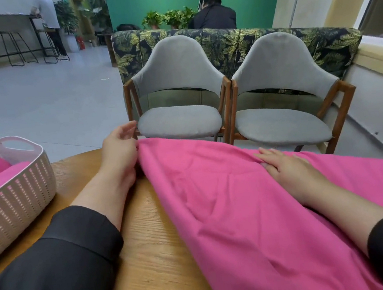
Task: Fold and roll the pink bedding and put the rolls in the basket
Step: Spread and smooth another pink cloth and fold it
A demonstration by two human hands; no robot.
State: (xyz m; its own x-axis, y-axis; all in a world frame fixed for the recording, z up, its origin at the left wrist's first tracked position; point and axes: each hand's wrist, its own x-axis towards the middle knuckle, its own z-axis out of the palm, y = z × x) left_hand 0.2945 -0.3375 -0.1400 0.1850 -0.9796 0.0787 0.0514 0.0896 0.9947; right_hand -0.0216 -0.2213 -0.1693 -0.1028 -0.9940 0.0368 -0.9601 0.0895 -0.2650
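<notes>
Pink bedding spread on the desk under your hands

Your left hand pinches the pink bedding at its far corner; your right hand lies flat, fingers straight, on it. The basket sits left.

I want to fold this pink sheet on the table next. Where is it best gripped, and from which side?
Probably at the far corner of the pink sheet, coming from the left, where the left hand already meets its edge. That corner stands free at the round table rim, while the right hand lies flat, pinning the middle.
</notes>
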